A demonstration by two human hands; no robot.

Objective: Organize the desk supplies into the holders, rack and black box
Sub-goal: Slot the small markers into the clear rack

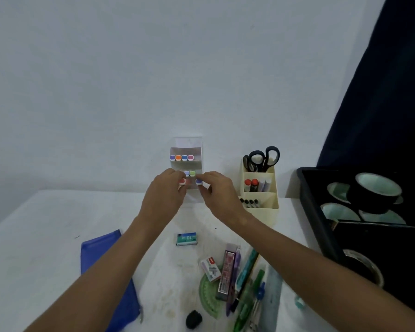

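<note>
Head view: roughly halfway, my left hand (168, 188) pinching a red marker (182, 181) and right hand (216, 190) a purple marker (198, 181) at the rack (188, 149) mid-frame, pens (246, 279) and boxes (187, 238) lower right still loose on the surface (46, 236).

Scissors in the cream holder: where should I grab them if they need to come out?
Take the scissors by the black handle loops, coming from above. They stand blades-down in the cream holder's back compartment, so only the loops stick out; lift straight up.

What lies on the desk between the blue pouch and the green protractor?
In the head view, no item lies between the pouch and the protractor: only the left forearm crosses above bare, stained desk.
</note>
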